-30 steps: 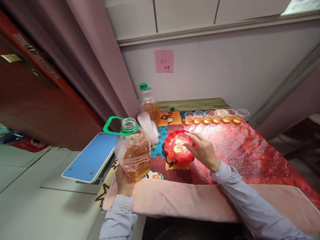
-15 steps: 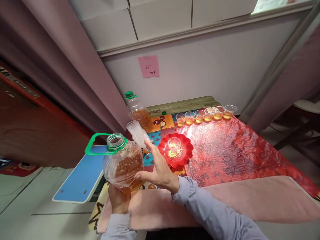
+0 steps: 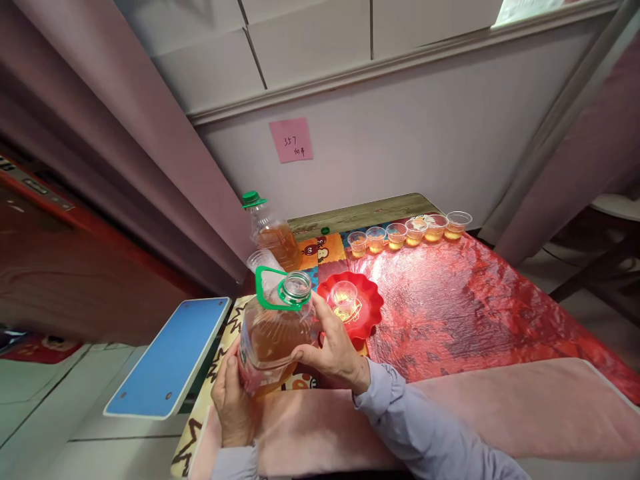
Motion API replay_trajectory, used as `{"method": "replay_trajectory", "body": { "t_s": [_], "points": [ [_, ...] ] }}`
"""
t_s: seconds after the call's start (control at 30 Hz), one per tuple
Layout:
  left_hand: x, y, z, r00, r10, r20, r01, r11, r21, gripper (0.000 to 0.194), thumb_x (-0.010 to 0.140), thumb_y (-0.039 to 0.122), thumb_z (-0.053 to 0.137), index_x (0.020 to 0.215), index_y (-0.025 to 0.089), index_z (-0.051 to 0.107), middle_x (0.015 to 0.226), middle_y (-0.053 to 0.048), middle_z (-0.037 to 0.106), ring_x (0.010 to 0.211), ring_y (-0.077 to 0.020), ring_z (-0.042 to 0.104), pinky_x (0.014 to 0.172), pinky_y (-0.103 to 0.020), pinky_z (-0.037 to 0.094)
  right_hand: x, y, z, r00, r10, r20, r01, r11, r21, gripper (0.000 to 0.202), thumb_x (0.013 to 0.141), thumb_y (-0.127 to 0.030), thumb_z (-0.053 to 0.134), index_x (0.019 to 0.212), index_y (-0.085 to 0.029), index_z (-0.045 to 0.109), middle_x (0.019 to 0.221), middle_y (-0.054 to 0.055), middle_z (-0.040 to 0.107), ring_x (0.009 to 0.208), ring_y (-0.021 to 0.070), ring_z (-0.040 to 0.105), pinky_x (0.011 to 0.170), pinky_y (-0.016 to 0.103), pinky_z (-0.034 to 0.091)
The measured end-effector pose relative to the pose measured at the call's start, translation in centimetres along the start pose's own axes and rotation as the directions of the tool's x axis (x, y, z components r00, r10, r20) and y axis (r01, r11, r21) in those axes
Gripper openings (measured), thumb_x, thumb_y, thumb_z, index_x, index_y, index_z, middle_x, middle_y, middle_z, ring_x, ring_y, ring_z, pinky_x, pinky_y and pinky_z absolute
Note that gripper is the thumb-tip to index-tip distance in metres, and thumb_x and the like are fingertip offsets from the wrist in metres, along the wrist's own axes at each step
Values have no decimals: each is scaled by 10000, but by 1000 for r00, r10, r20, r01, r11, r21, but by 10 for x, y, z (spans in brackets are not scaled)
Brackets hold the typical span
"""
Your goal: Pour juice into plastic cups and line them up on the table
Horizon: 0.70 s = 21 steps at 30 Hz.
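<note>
Between my hands is a clear plastic jug (image 3: 275, 343) of amber liquid, uncapped, with a green handle ring at its neck. My left hand (image 3: 233, 403) supports it from the left and low down. My right hand (image 3: 335, 343) lies against its right side, thumb at the front and fingers partly hidden behind it. Just past the jug, a red scalloped plate (image 3: 373, 310) carries a clear plastic cup (image 3: 344, 295). A stack of clear cups (image 3: 261, 260) shows partly behind the jug's handle.
A second jug (image 3: 277, 240) with a green cap stands at the back left. Several cups of yellow liquid (image 3: 396, 237) line the far edge of the red-covered table (image 3: 475, 300). A small green cap (image 3: 325, 231) lies near the back. A blue board (image 3: 167, 360) is at left.
The jug has moved right and turned, its handle swinging round with it. My left hand now shows on its left side, and my right hand has come against its right side.
</note>
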State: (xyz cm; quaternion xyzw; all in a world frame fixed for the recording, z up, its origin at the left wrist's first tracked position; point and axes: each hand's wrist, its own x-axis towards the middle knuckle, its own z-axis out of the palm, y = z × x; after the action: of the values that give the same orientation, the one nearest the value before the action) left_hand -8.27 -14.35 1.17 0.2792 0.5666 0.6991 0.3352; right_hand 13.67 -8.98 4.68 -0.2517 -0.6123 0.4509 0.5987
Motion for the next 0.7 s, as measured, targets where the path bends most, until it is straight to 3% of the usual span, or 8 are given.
{"method": "replay_trajectory", "body": {
  "t_s": [0.07, 0.17, 0.3, 0.4, 0.47, 0.53, 0.7],
  "points": [
    [-3, 2, 5, 997, 72, -19, -70, 994, 89, 384, 941, 498, 756, 1220, 244, 830, 1438, -65, 749, 1496, -320, 554, 1273, -410, 396, 1, -4, -2, 1000, 17, -26, -18, 1000, -18, 1052, 817, -811, 794, 1632, -236, 458, 1549, 169, 639, 1439, 380, 612, 1219, 556, 510],
    [-4, 7, 8, 1000, 9, -12, -9, 999, 50, 399, 898, 451, 814, 1240, 245, 827, 1445, -82, 747, 1464, -314, 591, 1257, -406, 417, 2, -5, -5, 997, 56, -57, -58, 998, -38, 985, 824, -840, 760, 1558, -233, 511, 1469, 165, 681, 1355, 363, 663, 1177, 538, 539],
    [4, 8, 1, 981, -180, -71, 169, 975, -143, 444, 897, 373, 809, 1323, 253, 785, 1423, -93, 759, 1434, -290, 627, 1215, -405, 478, 1, 2, -9, 989, 116, -92, -121, 992, -46, 897, 858, -802, 752, 1499, -222, 515, 1394, 158, 709, 1271, 338, 697, 1125, 523, 563],
    [15, -1, -7, 914, -405, -35, 382, 885, -264, 413, 1018, 428, 604, 1303, 193, 788, 1239, -147, 822, 1338, -323, 701, 1134, -480, 562, -1, 9, -11, 982, 143, -120, -150, 988, -45, 864, 859, -787, 753, 1457, -209, 520, 1379, 170, 707, 1248, 337, 706, 1096, 501, 579],
    [19, -9, -8, 867, -498, 9, 477, 827, -298, 407, 1034, 373, 545, 1311, 197, 786, 1155, -141, 842, 1313, -328, 718, 1115, -498, 577, -1, 12, -11, 979, 147, -143, -157, 985, -64, 891, 842, -813, 743, 1449, -202, 516, 1400, 186, 690, 1258, 349, 703, 1094, 500, 581],
    [19, -16, -5, 854, -519, 47, 507, 806, -305, 392, 1019, 345, 563, 1324, 233, 782, 1175, -119, 844, 1340, -330, 703, 1118, -508, 576, -2, 14, -11, 977, 142, -160, -157, 983, -90, 914, 838, -841, 715, 1452, -193, 516, 1407, 199, 681, 1254, 360, 703, 1088, 510, 583],
    [10, -13, 7, 873, -478, 102, 487, 833, -261, 344, 974, 401, 622, 1223, 257, 812, 1273, -100, 821, 1458, -370, 605, 1109, -534, 587, -2, 12, -9, 980, 109, -164, -132, 982, -134, 928, 810, -871, 713, 1434, -203, 555, 1348, 192, 714, 1233, 382, 704, 1077, 531, 592]
  ]
}}
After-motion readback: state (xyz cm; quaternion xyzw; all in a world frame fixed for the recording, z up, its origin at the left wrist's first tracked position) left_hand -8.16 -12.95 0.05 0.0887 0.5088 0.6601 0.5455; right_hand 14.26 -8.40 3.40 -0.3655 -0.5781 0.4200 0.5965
